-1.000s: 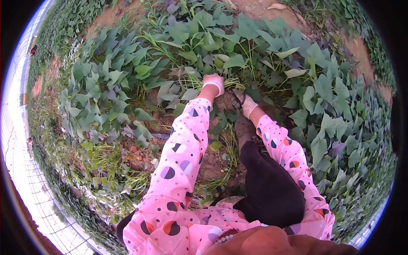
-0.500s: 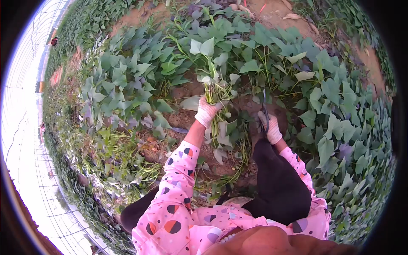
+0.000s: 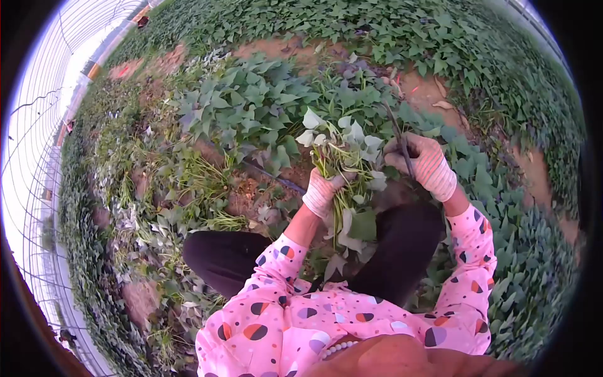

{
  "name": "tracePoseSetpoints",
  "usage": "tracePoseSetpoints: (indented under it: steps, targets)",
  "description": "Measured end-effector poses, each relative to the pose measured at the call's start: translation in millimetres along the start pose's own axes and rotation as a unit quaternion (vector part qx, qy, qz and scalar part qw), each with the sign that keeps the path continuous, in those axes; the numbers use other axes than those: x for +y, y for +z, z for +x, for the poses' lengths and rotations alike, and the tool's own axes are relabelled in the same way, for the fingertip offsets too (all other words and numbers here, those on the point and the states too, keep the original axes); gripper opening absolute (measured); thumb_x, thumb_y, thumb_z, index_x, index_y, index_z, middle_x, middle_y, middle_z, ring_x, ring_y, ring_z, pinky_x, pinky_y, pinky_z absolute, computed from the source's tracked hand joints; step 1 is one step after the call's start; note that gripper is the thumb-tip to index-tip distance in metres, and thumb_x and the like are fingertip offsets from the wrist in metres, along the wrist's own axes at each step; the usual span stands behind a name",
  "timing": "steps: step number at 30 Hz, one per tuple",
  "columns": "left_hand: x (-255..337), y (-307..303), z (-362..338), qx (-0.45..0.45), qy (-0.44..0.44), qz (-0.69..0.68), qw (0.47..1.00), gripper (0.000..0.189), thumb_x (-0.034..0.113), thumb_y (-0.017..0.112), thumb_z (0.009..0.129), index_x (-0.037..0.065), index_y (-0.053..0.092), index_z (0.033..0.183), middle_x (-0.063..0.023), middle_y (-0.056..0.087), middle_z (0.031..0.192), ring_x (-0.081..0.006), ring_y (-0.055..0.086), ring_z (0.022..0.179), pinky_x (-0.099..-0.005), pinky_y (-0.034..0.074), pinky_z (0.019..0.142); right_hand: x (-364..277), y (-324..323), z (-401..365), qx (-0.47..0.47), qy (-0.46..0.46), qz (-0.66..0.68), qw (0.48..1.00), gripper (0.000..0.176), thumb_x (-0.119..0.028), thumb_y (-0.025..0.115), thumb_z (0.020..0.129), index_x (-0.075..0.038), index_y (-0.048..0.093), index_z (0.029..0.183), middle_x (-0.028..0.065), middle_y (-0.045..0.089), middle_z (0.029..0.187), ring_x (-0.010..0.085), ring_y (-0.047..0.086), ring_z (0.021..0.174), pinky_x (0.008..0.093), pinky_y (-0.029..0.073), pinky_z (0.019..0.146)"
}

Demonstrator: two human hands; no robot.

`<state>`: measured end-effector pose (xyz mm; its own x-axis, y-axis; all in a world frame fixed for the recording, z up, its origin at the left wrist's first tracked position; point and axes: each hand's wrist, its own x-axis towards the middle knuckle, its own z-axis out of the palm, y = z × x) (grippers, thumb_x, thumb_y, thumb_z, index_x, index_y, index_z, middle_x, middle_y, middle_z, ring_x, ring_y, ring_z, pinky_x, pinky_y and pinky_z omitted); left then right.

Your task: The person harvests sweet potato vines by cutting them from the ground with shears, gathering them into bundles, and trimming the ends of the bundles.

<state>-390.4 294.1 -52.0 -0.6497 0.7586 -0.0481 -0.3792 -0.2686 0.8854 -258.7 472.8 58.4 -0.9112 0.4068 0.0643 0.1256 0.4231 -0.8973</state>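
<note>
My left hand (image 3: 321,191), in a striped work glove, is closed around a bundle of leafy vines (image 3: 342,164). Pale leaves stick out above the fist, and stems hang down below it over the ground between my knees. To the right of the bundle, my right hand (image 3: 426,164), gloved too, is wrapped round a dark, thin-bladed tool (image 3: 398,133) whose blade points up and slightly left. A small gap separates the tool from the vines. Which kind of tool it is, I cannot tell for sure.
Growing leafy plants (image 3: 251,94) stand in front, with more along the right. Cut stems (image 3: 210,179) and bare soil lie to the left. Pale roots (image 3: 442,104) rest on soil at the upper right. A wire-framed structure (image 3: 38,144) runs along the left.
My right hand has risen with the tool from low beside my knee to the height of the bundle. My left hand and its vines sit slightly lower and further right. The view has shifted.
</note>
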Motion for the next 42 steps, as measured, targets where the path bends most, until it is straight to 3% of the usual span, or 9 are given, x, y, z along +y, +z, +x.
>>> tracePoseSetpoints:
  steps: [3,5,11,14,27,28,32,37,42]
  targets:
    - [18,15,-32,0.004,0.017,0.022,1.000,0.047,0.007,0.075,0.074,0.002,0.059,0.118,-0.0032,0.067,0.105,-0.0125,0.062,0.095,-0.0296,0.050,0.085,-29,28,-3,-0.066,-0.029,-0.164,0.984,0.043,-0.036,0.079,0.071,-0.002,0.066,0.094,0.0132,0.066,0.078,0.0238,0.064,0.071,0.0321,0.051,0.069]
    - [14,13,-44,0.005,0.048,0.000,0.999,0.041,0.006,0.075,0.075,0.001,0.061,0.114,-0.0025,0.068,0.101,-0.0114,0.062,0.089,-0.0289,0.051,0.081,-44,49,-11,-0.049,-0.103,-0.265,0.957,0.038,-0.029,0.080,0.072,0.000,0.067,0.093,0.0060,0.066,0.075,0.0117,0.060,0.068,0.0287,0.050,0.066]
    - [35,11,-86,0.022,0.040,-0.025,0.999,0.040,0.007,0.077,0.075,0.002,0.062,0.112,-0.0016,0.068,0.097,-0.0098,0.062,0.086,-0.0273,0.051,0.078,-41,79,-30,0.036,-0.122,-0.106,0.986,0.028,-0.022,0.076,0.077,0.001,0.066,0.090,0.0049,0.064,0.069,0.0094,0.057,0.060,0.0257,0.048,0.059]
    - [30,2,-92,0.005,0.054,0.020,0.998,0.041,0.009,0.078,0.075,0.002,0.062,0.112,-0.0021,0.068,0.098,-0.0098,0.062,0.087,-0.0278,0.051,0.080,-47,76,-35,0.032,0.015,0.166,0.986,0.023,-0.022,0.073,0.081,-0.001,0.065,0.087,-0.0028,0.057,0.066,0.0028,0.048,0.055,0.0207,0.039,0.050]
    - [8,-1,-98,-0.056,0.072,0.072,0.993,0.057,0.006,0.078,0.072,0.006,0.052,0.122,-0.0039,0.062,0.111,-0.0161,0.059,0.102,-0.0333,0.047,0.092,-25,90,-28,-0.095,0.042,0.107,0.989,0.045,-0.026,0.084,0.071,-0.004,0.065,0.105,-0.0024,0.060,0.080,0.0037,0.053,0.069,0.0200,0.043,0.061]
    - [4,-4,-96,-0.063,0.059,0.071,0.994,0.061,0.006,0.079,0.071,0.006,0.049,0.125,-0.0041,0.061,0.112,-0.0165,0.060,0.102,-0.0338,0.048,0.093,-21,87,-27,-0.109,0.025,0.060,0.992,0.052,-0.039,0.080,0.072,-0.002,0.066,0.106,0.0061,0.068,0.085,0.0093,0.060,0.072,0.0262,0.050,0.066]
    - [-8,-14,-89,-0.093,0.065,0.102,0.988,0.054,0.004,0.078,0.071,0.006,0.054,0.119,-0.0045,0.062,0.111,-0.0168,0.060,0.102,-0.0341,0.049,0.091,-14,86,-23,-0.117,0.022,0.001,0.993,0.046,-0.030,0.080,0.074,-0.002,0.065,0.107,0.0024,0.066,0.085,0.0072,0.057,0.075,0.0250,0.049,0.068]
    - [-10,-10,-92,-0.095,0.063,0.076,0.990,0.048,0.005,0.077,0.072,0.004,0.057,0.115,-0.0042,0.064,0.107,-0.0149,0.061,0.098,-0.0323,0.049,0.089,-21,86,-24,-0.145,-0.018,-0.100,0.984,0.043,-0.035,0.075,0.076,0.002,0.067,0.096,0.0134,0.067,0.075,0.0135,0.060,0.064,0.0306,0.051,0.065]
    - [-19,-9,-90,-0.115,0.056,0.103,0.986,0.045,0.006,0.077,0.072,0.004,0.059,0.113,-0.0047,0.066,0.104,-0.0142,0.062,0.096,-0.0316,0.049,0.088,-11,88,-21,-0.120,-0.020,-0.172,0.978,0.037,-0.032,0.071,0.072,0.002,0.068,0.086,0.0205,0.065,0.076,0.0332,0.064,0.070,0.0372,0.052,0.069]
